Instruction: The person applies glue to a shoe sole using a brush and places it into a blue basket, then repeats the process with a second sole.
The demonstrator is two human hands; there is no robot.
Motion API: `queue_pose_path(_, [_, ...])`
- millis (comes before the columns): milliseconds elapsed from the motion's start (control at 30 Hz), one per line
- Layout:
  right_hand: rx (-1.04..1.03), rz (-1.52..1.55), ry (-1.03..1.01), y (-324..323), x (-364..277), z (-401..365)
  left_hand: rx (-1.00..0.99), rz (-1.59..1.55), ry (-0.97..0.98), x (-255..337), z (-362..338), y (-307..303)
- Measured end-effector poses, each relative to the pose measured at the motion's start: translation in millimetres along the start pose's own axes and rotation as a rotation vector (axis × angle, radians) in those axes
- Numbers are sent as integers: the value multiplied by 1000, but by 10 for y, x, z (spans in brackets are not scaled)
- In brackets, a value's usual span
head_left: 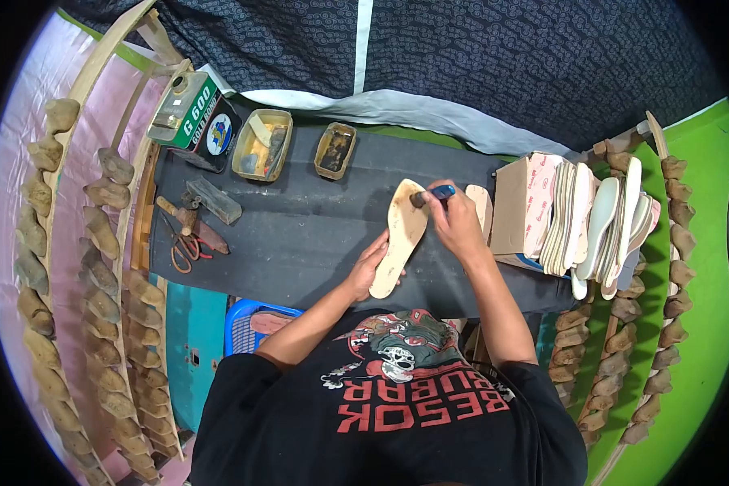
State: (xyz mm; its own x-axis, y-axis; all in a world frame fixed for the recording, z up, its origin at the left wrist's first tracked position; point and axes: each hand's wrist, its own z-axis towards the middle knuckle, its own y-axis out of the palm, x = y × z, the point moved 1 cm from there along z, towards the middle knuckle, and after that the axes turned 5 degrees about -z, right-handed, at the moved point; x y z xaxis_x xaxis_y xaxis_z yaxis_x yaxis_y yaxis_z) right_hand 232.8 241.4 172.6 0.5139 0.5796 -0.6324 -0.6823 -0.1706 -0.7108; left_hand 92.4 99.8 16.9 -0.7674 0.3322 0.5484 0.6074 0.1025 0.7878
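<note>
My left hand (368, 266) is closed around the edge of a pale shoe insole (398, 243), holding it tilted above the dark work table. Closed around the blue handle of a short brush (441, 192), my right hand (459, 220) is at the insole's broad upper end. The brush's dark tip touches the insole there, where the surface looks brownish. Another pale insole (479, 206) lies on the table, partly hidden behind my right hand.
At right, a cardboard box (510, 202) holds stacked insoles (573, 211). A glue can (193, 121), a tub with tools (277, 121) and a smaller tub (348, 130) stand behind. Scissors (183, 255) and a hammer (188, 220) lie left. Racks of shoe lasts (101, 231) flank the table.
</note>
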Motion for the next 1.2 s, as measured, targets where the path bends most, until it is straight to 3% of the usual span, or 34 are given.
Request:
queue_pose_path(167, [-3, 29, -37, 49, -34, -45, -2, -15, 27, -6, 21, -46])
queue_pose_path(333, [23, -23, 97, -16, 30, 149, -35, 11, -17, 11, -7, 21])
queue_pose_path(433, [72, -19, -11, 16, 54, 187, -34, -3, -23, -5, 1, 30])
queue_pose_path(667, [1, -69, 151, -102, 73, 105, -25, 6, 9, 38, -5, -31])
queue_pose_path(900, [-66, 31, 38, 27, 33, -67, 3, -66, 77, 145, 70, -40])
queue_pose_path(1200, [-22, 12, 87, -40, 29, 191, -10, -72, 55, 166, 22, -32])
